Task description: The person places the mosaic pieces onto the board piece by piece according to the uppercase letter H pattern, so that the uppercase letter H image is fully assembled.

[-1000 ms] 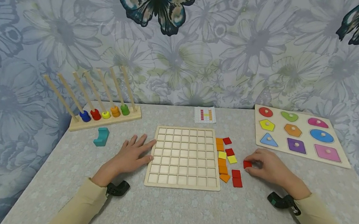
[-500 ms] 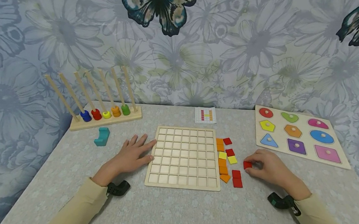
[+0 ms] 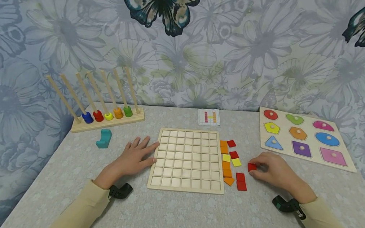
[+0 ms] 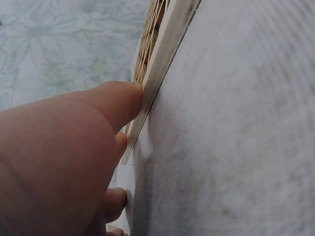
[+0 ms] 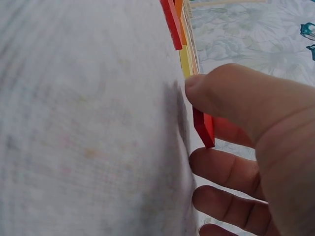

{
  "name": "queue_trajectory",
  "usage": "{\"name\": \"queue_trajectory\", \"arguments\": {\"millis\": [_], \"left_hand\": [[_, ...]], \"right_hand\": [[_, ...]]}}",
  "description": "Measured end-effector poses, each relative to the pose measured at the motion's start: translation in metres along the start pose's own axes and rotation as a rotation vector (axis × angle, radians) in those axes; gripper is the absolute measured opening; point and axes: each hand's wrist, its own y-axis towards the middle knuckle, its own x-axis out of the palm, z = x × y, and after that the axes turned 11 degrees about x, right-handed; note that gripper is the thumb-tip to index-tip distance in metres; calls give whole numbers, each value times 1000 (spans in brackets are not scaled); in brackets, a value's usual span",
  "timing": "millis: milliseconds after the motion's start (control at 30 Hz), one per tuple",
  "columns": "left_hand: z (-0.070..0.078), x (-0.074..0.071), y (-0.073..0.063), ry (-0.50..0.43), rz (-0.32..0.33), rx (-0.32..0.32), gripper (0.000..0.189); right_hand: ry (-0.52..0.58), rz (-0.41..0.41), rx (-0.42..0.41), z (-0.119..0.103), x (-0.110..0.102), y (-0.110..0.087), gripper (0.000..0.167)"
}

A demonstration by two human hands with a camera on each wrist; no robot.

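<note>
A square wooden grid board (image 3: 188, 161) with bare cells lies flat at the middle of the table. My left hand (image 3: 132, 157) is spread on the table, thumb and index fingertip touching the board's left edge; the left wrist view shows the thumb (image 4: 125, 101) against the wooden rim (image 4: 160, 59). To the right of the board, my right hand (image 3: 272, 169) pinches a red square tile (image 3: 251, 167) between thumb and index finger. The same red tile (image 5: 204, 127) shows edge-on in the right wrist view. Between board and hand lie orange tiles (image 3: 226, 173), yellow tiles (image 3: 236, 162) and red tiles (image 3: 241, 181).
Behind the board lies a pattern card (image 3: 209, 117) with coloured squares. A wooden peg stacker (image 3: 108, 120) with coloured rings stands back left, a teal curved block (image 3: 104, 138) before it. At back right lies a knobbed shape puzzle (image 3: 307, 137). A patterned wall covering (image 3: 186, 67) rises behind.
</note>
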Motion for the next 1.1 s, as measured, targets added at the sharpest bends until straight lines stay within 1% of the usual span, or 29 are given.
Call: {"name": "queue_trajectory", "arguments": {"millis": [400, 500, 733, 833, 933, 1100], "left_hand": [[0, -1, -1, -2, 10, 2, 61], [-1, 0, -1, 2, 5, 1, 61], [-2, 1, 0, -1, -7, -6, 62], [-2, 0, -1, -11, -7, -4, 62], [-1, -2, -1, -21, -8, -3, 63], [-2, -2, -1, -28, -11, 0, 63]], "right_hand": [[-18, 14, -3, -3, -4, 3, 27], [-21, 8, -7, -3, -4, 4, 28], [-16, 4, 14, -6, -7, 6, 27], [-19, 10, -2, -10, -9, 14, 27], [-29, 3, -32, -16, -11, 26, 25], [-42, -29, -32, -27, -13, 47, 28]]}}
